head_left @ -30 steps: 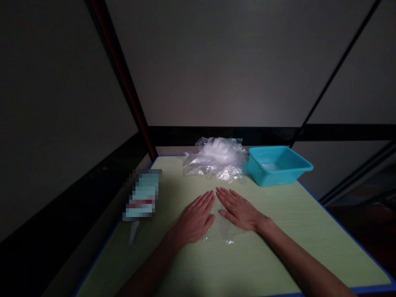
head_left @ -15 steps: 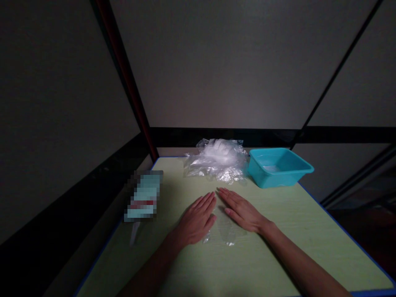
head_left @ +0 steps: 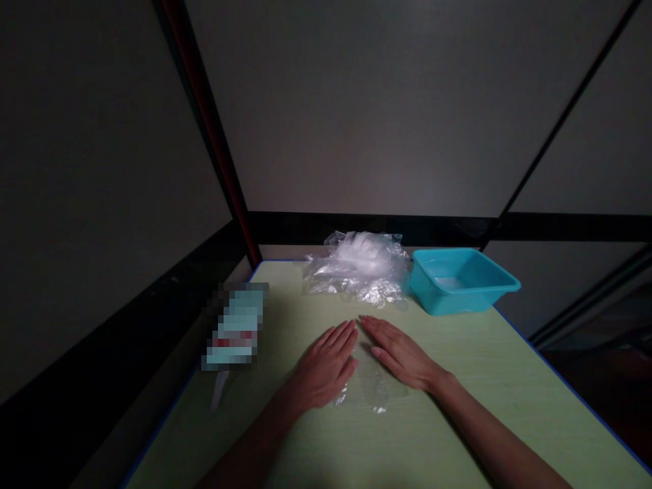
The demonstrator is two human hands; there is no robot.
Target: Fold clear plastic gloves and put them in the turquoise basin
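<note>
A thin, see-through piece of plastic film [head_left: 374, 387] lies flat on the table, its shiny near ends showing between and below my hands. My left hand [head_left: 326, 367] rests palm down over its left side, fingers stretched out and pointing away from me. On the right side my right hand [head_left: 400, 353] lies flat too, fingers extended toward the upper left. The fingertips of both hands come close together at the film's far end. Much of the film is covered by the hands, so its full shape is hidden.
A crumpled heap of clear plastic [head_left: 361, 265] sits at the back of the pale green table [head_left: 346, 451]. Beside it, at the right edge, stands a turquoise basin [head_left: 463, 299]. A blurred-out, light green object [head_left: 237, 326] is at the left edge. Walls rise behind and to the left.
The whole view has shifted slightly, with everything a little lower in the picture. Both hands stay flat on the film, with hardly any movement.
</note>
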